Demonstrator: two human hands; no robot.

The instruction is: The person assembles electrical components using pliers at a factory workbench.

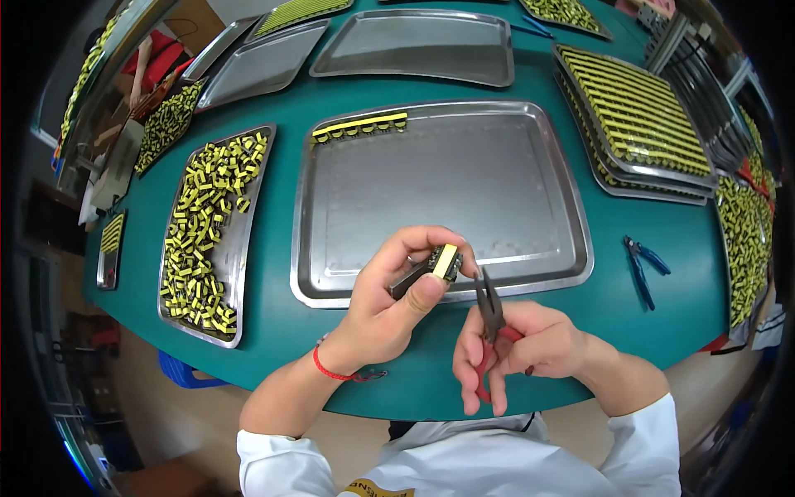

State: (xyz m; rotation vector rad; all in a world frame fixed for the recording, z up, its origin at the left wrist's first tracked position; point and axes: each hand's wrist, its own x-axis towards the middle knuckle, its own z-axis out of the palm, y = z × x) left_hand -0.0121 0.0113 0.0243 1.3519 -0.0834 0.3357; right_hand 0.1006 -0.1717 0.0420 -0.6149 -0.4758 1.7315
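Between the thumb and fingers of my left hand (377, 311) is a small transformer (445, 262) with a yellow top strip and black sides. A dark block-like piece (407, 282) also sits in that hand; I cannot make out what it is. My right hand (542, 340) grips needle-nose pliers (492, 313) by their red handles. The jaws point up, slightly apart, just right of the transformer. Both hands are over the near edge of a large metal tray (464, 199). At its far left corner stands a short row of transformers (361, 127).
To the left, a narrower tray (242, 273) holds many loose transformers. Stacked trays (642, 108) of neatly lined-up transformers stand far right. Blue-handled cutters (642, 272) lie on the green table (530, 389). A bare metal tray (414, 45) rests at the back.
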